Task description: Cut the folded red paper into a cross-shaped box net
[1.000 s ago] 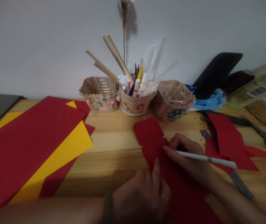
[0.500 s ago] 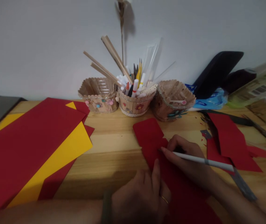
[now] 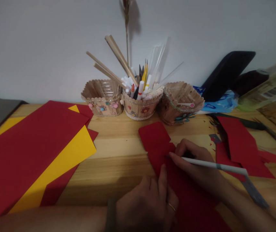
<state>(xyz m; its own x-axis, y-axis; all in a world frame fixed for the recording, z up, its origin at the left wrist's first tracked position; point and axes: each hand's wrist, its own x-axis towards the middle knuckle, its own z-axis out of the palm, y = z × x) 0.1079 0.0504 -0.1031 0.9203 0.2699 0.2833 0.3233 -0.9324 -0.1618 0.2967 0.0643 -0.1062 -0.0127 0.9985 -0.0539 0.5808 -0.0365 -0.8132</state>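
A long piece of red paper (image 3: 188,196) with a rounded tab at its far end runs down the middle of the table. My right hand (image 3: 196,161) pinches a slim white marker (image 3: 215,165), its tip end down at the paper near the narrow notch. The marker's body slants back over the hand toward the right. My left hand (image 3: 147,203) rests on the paper's left edge, index finger stretched out and pressing down just below the marker's tip. Its other fingers are partly curled and hold nothing I can see.
Large red sheets (image 3: 36,141) and yellow paper (image 3: 62,170) overlap at left. Along the wall stand a left basket (image 3: 104,108), a middle basket (image 3: 142,109) of markers and sticks, and a right basket (image 3: 174,112). Folded red paper (image 3: 241,141) and grey scissors (image 3: 256,193) lie at right.
The marker and my right hand have shifted very slightly to the right. My left hand stays in place on the red paper.
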